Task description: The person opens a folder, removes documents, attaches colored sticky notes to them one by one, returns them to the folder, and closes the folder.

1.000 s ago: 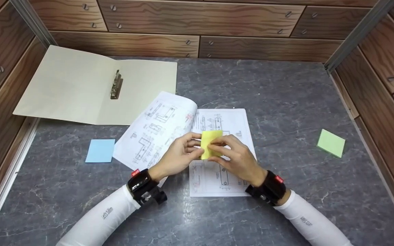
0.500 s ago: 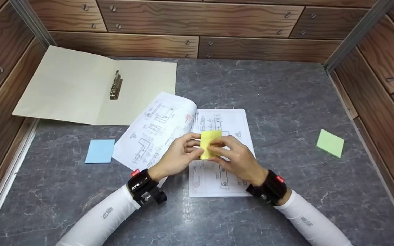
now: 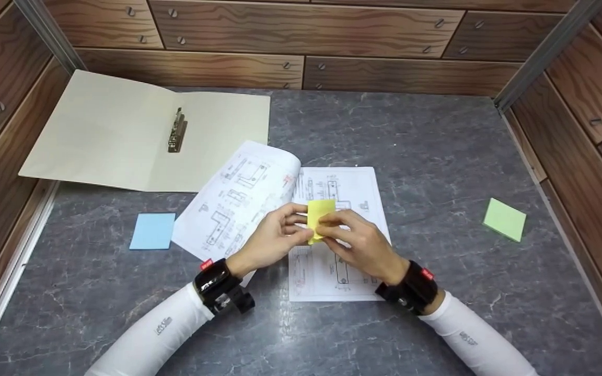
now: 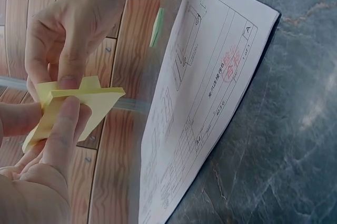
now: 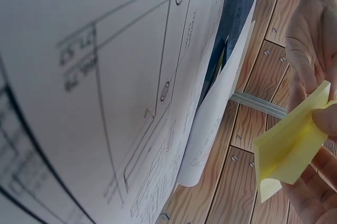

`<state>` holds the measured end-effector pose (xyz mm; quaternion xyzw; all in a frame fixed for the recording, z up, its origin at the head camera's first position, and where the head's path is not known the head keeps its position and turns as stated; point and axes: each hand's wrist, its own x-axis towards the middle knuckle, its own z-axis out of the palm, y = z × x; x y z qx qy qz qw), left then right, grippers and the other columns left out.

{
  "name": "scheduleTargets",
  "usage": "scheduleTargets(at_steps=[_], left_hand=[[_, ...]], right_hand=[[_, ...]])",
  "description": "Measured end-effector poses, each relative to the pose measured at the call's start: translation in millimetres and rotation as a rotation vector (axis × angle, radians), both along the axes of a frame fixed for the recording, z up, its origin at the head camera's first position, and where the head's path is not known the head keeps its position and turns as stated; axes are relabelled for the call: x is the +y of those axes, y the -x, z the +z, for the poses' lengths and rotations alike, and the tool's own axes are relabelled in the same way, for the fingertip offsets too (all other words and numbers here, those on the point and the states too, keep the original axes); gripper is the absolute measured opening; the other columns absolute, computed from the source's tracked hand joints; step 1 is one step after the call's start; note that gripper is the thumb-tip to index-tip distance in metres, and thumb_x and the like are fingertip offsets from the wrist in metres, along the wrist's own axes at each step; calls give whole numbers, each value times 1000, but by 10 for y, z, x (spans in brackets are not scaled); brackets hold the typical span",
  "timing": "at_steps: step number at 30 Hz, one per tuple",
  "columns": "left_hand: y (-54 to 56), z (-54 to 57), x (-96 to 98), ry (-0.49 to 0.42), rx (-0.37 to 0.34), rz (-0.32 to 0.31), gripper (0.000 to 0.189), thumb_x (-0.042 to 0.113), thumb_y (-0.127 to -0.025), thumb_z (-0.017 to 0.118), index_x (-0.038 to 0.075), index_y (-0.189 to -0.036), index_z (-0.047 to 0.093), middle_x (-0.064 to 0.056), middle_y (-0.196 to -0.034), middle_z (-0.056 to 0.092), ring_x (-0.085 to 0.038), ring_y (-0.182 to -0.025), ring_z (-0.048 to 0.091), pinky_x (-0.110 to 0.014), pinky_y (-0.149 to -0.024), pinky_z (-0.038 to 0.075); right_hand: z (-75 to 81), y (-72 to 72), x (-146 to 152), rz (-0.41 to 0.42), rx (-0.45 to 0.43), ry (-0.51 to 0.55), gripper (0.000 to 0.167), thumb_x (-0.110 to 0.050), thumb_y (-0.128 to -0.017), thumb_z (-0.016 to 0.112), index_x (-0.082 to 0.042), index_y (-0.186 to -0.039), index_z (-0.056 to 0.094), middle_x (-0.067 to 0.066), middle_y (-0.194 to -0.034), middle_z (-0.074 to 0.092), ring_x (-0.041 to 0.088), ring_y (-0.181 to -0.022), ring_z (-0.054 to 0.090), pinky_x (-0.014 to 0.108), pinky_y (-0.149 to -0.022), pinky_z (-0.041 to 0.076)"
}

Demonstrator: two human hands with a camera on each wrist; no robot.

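Over the right-hand page of the open stapled drawings (image 3: 356, 284), both hands hold a yellow sticky-note pad (image 3: 320, 209). My left hand (image 3: 272, 235) grips the pad's left edge between thumb and fingers. From the other side, my right hand (image 3: 366, 243) pinches the front of the pad. The left wrist view shows the yellow pad (image 4: 102, 95) with leaves parted at an angle, and the right hand (image 4: 73, 34) beyond it. A yellow leaf bends away from the pad (image 5: 287, 142) in the right wrist view. Fingers partly cover the pad.
A blue sticky-note pad (image 3: 152, 231) lies left of the drawings, a light green one (image 3: 506, 219) at the far right. At the back left an open cream folder (image 3: 107, 130) bears a metal clip (image 3: 177, 130). Wood-patterned walls (image 3: 301, 28) enclose the grey marbled table (image 3: 426, 146).
My right hand has shifted slightly left with its fingers, and the yellow pad's visible face looks a little narrower. My left hand and the other things have stayed in place.
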<state>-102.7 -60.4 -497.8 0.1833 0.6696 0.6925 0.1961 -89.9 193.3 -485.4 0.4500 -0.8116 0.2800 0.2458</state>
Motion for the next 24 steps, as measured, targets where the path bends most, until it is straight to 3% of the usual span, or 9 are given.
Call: scheduleTargets(at_steps=[4,8,10,17,20,22,23,24], left_hand=[[-87,241,30,50,13,23,56,0,-106,81,-14,-155,57,-35,-148,75,-24,-117,84,-30,-104,73],[-103,260,36,74,11,32,60,-5,-103,82,-15,-155,56,-37,-148,74,-33,-122,84,-30,-105,72],[-65,165,28,62,19,21,60,-4,-102,81,-15,-156,56,-36,-149,75,-34,-123,84,-32,-106,73],[258,-619,3,-68,-8,53,45,1,-103,79,-1,-147,68,-21,-135,85,-26,-109,89,-45,-94,78],[292,-679,1,-54,10,71,39,4,-105,79,0,-143,71,-20,-129,87,-27,-101,91,-48,-89,78],[283,-654,6,-38,20,86,35,4,-105,80,0,-139,72,-19,-126,88,-27,-94,91,-47,-85,78],[263,-610,10,-37,8,96,33,4,-105,81,0,-137,74,-18,-123,88,-25,-91,91,-45,-83,78],[200,-478,8,-29,27,103,31,4,-104,82,0,-134,75,-17,-120,88,-24,-87,90,-42,-80,78]], right_hand=[[-5,19,7,4,1,16,39,13,-81,97,-3,-115,89,16,-120,83,33,-109,81,41,-90,72],[2,39,21,29,-20,41,39,18,-81,95,-2,-114,89,16,-119,83,33,-106,82,41,-87,72],[13,45,27,40,-29,50,39,19,-81,94,-2,-114,88,16,-118,84,33,-105,82,41,-86,72],[40,55,16,52,-38,83,40,20,-82,93,-3,-114,87,16,-116,85,33,-103,84,38,-88,72],[56,51,4,49,-34,104,39,21,-80,94,-2,-111,87,15,-113,85,32,-100,84,36,-90,73],[72,47,0,38,-29,117,38,21,-79,94,-2,-108,86,14,-108,85,31,-97,84,34,-90,73],[78,46,2,28,-24,124,37,21,-79,95,-2,-107,86,14,-106,85,31,-95,84,34,-90,73],[85,46,4,16,-20,130,36,21,-78,95,-1,-106,86,13,-103,85,30,-93,84,33,-89,73]])
